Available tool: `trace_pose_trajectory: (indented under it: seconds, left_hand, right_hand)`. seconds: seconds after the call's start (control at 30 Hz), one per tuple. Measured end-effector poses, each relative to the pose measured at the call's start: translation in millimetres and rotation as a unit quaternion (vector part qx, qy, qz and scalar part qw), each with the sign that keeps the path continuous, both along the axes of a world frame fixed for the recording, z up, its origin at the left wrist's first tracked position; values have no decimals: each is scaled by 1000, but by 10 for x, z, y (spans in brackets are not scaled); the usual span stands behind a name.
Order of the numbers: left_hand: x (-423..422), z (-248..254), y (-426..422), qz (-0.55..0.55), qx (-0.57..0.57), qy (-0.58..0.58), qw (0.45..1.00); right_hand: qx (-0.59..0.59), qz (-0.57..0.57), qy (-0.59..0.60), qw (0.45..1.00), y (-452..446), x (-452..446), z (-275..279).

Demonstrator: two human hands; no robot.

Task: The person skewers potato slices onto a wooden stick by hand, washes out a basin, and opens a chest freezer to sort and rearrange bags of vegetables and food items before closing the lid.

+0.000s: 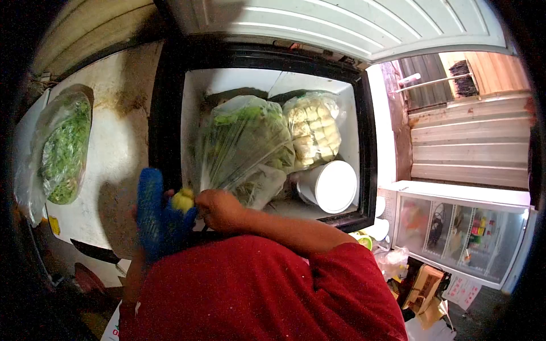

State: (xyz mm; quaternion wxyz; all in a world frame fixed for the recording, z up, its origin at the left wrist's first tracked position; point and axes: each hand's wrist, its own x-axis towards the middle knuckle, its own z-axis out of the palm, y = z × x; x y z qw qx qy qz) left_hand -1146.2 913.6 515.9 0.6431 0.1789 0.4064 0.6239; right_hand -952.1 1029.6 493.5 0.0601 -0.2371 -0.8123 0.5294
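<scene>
At the near left rim of the open chest cooler (166, 136), blue mesh-like material (151, 207) covers most of my left hand (169, 196). A small yellow-green item (183, 200) shows at its fingers, held together with the blue material. Just right of it, my right hand (219, 210) is closed, its fingertips beside the yellow-green item and the lower edge of a clear bag of leafy greens (244, 142). What the right fingers pinch is hidden. Inside the cooler, a clear bag of pale, blocky pieces (314, 131) lies beyond a white round tub (335, 187).
A plastic bag of chopped greens (65, 148) lies on the white surface (116, 148) at left. A raised white lid (341, 23) spans the top. At right stand a glass-door fridge (460, 233) and a cardboard box (424, 287).
</scene>
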Motion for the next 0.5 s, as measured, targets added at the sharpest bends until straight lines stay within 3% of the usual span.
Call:
trace_pose_trajectory:
  seconds: [0.1,0.2,0.27,0.43,0.5]
  left_hand:
    - [25,-43,182,-50,4,-14,999]
    - [16,-61,244,-87,3,-22,996]
    - [-19,-59,275,-107,4,-27,994]
    - [-183,-99,386,-151,21,-60,987]
    - [-303,-128,320,-144,30,-80,986]
  right_hand:
    - [4,-63,29,998,-18,-29,-50]
    - [10,-35,-19,999,-22,-55,-5]
    - [17,-82,-47,995,-49,-49,41]
    - [24,-151,20,988,-43,-31,80]
    - [13,-179,-25,983,-84,-30,127]
